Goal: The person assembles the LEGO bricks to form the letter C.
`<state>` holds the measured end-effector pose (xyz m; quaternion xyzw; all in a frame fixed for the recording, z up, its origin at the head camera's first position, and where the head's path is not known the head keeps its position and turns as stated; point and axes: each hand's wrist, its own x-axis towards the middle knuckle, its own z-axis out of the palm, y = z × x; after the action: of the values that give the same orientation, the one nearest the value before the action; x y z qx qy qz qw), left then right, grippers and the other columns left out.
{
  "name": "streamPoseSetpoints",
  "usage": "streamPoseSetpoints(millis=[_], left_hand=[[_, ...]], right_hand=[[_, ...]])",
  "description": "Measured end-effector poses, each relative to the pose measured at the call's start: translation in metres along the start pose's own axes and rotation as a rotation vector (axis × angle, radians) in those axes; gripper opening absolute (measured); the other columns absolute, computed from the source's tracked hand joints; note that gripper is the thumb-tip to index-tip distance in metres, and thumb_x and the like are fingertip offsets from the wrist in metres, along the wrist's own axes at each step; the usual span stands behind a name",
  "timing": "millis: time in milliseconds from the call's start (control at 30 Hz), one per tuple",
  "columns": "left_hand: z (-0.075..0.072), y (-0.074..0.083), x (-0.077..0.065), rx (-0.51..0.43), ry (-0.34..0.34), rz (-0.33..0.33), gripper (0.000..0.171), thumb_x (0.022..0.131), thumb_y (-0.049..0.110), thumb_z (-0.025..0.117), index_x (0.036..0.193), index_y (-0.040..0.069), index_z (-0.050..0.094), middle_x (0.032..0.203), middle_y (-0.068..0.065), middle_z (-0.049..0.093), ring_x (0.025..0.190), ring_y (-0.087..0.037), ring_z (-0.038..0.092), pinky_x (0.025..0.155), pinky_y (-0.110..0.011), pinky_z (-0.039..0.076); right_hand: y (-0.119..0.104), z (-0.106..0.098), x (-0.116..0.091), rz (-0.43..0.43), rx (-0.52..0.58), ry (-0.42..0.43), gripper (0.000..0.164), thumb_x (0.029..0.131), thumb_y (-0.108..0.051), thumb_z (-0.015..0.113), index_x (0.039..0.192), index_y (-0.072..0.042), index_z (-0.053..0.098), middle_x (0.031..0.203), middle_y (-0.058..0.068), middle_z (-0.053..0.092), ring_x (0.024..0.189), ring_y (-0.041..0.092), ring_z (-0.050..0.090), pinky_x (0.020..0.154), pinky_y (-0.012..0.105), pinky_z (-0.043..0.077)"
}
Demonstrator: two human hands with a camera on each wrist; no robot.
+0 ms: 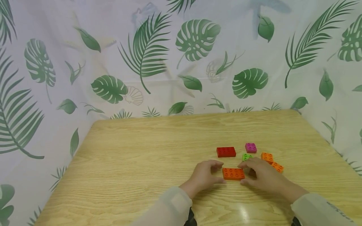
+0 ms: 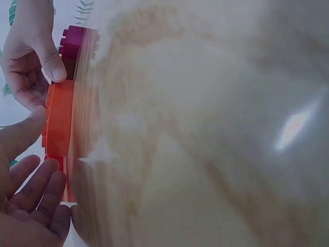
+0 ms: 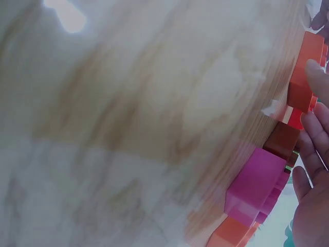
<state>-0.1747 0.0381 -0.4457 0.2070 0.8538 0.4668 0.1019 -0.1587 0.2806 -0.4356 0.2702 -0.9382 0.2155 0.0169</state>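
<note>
An orange toy building brick (image 1: 233, 174) with two rows of studs lies flat on the wooden table, between the two hands. At its left end is my left hand (image 1: 204, 176), thumb and fingers spread apart with a small gap to the brick. My right hand (image 1: 261, 175) arches over the table at the other end, its thumb and index fingertips close to the brick's corners. In the left wrist view the left fingers are loosely bent beside the orange brick (image 2: 60, 116). The right wrist view shows the right thumb overlapping the orange brick (image 3: 302, 77).
Behind the hands lie a dark red brick (image 1: 226, 152), a magenta brick (image 1: 250, 147) and a green brick (image 1: 246, 156), partly hidden. Two smaller orange bricks (image 1: 267, 157) sit beyond the right hand. A brown brick (image 3: 282, 140) shows in the right wrist view. A leaf-print cloth (image 1: 169, 62) surrounds the table.
</note>
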Motion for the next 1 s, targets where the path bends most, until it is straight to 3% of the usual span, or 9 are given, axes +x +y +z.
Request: streamPoseSetpoints(millis=[200,633,1000], left_hand=[[0.006,0.005,0.003,0.006,-0.002,-0.008,0.048,0.072,0.014,0.085,0.116,0.007,0.068,0.11,0.002,0.068,0.099,-0.008,0.061,0.085,-0.018,0.046],[0.011,0.008,0.007,0.126,0.018,-0.037,0.037,0.073,0.015,0.084,0.107,0.011,0.072,0.098,0.007,0.067,0.089,-0.005,0.058,0.078,-0.019,0.047],[0.001,-0.004,0.007,0.077,0.012,-0.002,0.034,0.075,0.016,0.082,0.107,0.012,0.072,0.101,0.008,0.066,0.091,-0.006,0.057,0.081,-0.02,0.046]], right_hand=[[0.003,-0.001,-0.001,-0.014,-0.021,0.0,0.039,0.081,-0.038,0.076,0.11,-0.014,0.066,0.095,-0.011,0.055,0.082,0.006,0.048,0.071,0.029,0.048],[0.003,-0.001,0.0,-0.007,-0.047,-0.019,0.035,0.082,-0.034,0.076,0.11,-0.015,0.068,0.097,-0.011,0.057,0.083,0.007,0.049,0.072,0.031,0.048],[-0.003,0.002,0.003,-0.033,0.026,0.014,0.034,0.085,-0.039,0.071,0.11,-0.017,0.066,0.093,-0.01,0.056,0.073,0.007,0.046,0.063,0.025,0.044]])
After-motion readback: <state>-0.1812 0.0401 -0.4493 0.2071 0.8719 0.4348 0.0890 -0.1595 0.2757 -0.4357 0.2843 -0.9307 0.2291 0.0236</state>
